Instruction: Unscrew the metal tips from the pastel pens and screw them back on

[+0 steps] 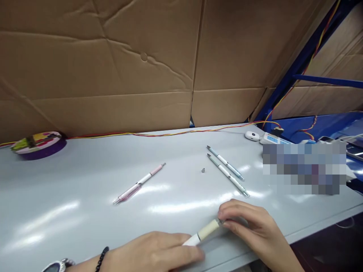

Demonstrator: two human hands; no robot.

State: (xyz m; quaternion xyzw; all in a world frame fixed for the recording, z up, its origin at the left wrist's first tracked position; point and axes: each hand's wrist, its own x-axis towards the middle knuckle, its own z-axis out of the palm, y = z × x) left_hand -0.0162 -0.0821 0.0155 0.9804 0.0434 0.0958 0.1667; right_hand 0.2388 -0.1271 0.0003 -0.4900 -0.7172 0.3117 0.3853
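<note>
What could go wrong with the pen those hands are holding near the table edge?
The cream pen is gripped at both ends by the left hand and right hand close to the table's front edge; a loosened part might drop off it. The tiny grey tip piece lies loose on the table and could roll away or be lost. The blue pen and green pen lie near the right hand and might get knocked.

Both hands sit low and close together: the left hand point(159, 251) lies knuckles up, fingers curled in a grip (a beaded bracelet at its wrist), while the right hand point(251, 224) pinches with bent fingertips.
</note>
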